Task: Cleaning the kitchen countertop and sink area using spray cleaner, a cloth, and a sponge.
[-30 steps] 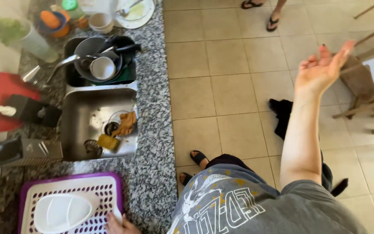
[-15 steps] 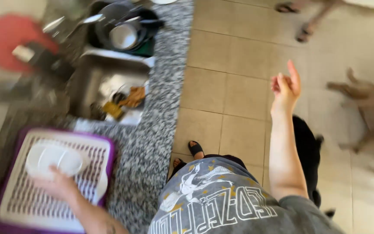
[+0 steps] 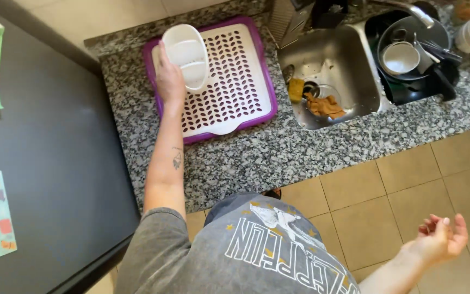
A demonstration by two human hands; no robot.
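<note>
So the left hand point(image 3: 168, 78) is gripping a white divided container point(image 3: 187, 56) by its near rim, fingers wrapped shut around the edge, and it's sitting tilted right over the top-left corner of the white perforated drying tray point(image 3: 229, 87) with the purple rim, left of the sink on the granite counter point(image 3: 257, 155). I can't quite tell whether the container is touching the tray or hovering just above it.

The right hand point(image 3: 440, 239) is hanging out over the tiled floor, well away from everything, fingers loosely curled and half open, holding nothing.

As for how far along things are: going by how it looks, not very. The container is the only item at the tray, and the rest of that tray is bare. Meanwhile the steel sink point(image 3: 330, 65) is holding a yellow sponge point(image 3: 296, 89) and an orange rag point(image 3: 325, 104), and the second basin to its right is piled with a dark pan point(image 3: 409, 38), a small white bowl point(image 3: 401, 57) and some utensils. More dishes are sitting at the far right edge too. My guess is most of the washing-up is left.
</note>
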